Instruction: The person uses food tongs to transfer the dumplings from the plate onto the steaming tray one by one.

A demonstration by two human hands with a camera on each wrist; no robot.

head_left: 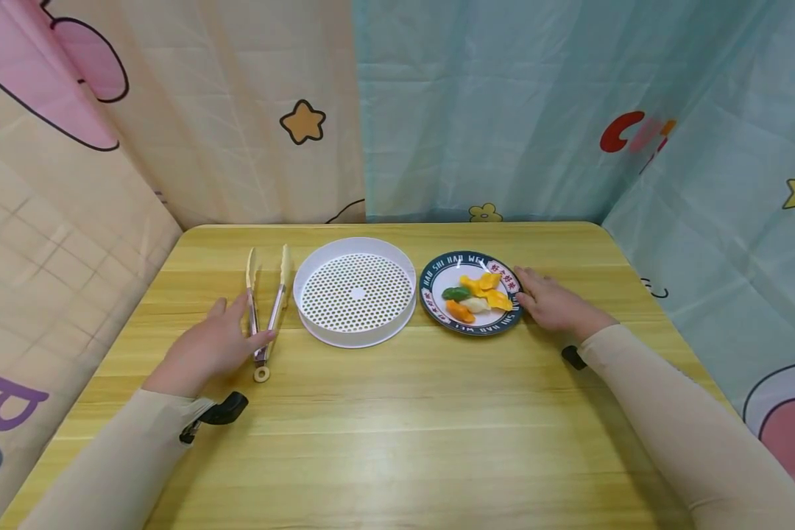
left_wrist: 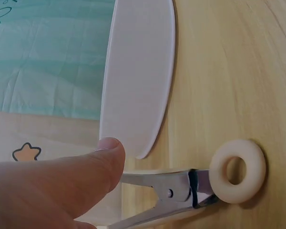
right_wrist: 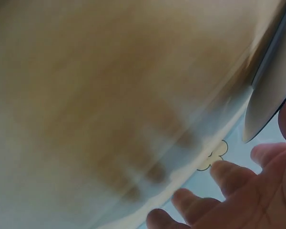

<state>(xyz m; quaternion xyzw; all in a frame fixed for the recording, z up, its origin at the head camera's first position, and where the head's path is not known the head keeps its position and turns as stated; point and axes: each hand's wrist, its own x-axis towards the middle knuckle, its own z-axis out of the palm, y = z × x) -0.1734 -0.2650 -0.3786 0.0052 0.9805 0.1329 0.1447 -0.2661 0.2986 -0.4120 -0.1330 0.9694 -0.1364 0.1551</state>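
Observation:
Metal tongs [head_left: 277, 311] with cream tips and a beige pull ring [left_wrist: 238, 171] lie spread on the table. My left hand [head_left: 213, 344] is over their left side, thumb reaching across near the hinge end. Its fingers look relaxed; firm contact is unclear. A white round tray with a perforated base [head_left: 358, 337] sits right of the tongs. Further right, a dark-rimmed plate [head_left: 473, 258] bears several dumpling-like pieces [head_left: 480, 290] in yellow, orange, green and white. My right hand [head_left: 555, 303], fingers extended, is at the plate's right rim; the right wrist view shows them spread beside its edge.
All of this lies on a wood-grain table [head_left: 384, 442]. Printed curtains [head_left: 238, 110] stand behind and at both sides. A black strap piece [head_left: 224, 409] sticks out from the left wrist.

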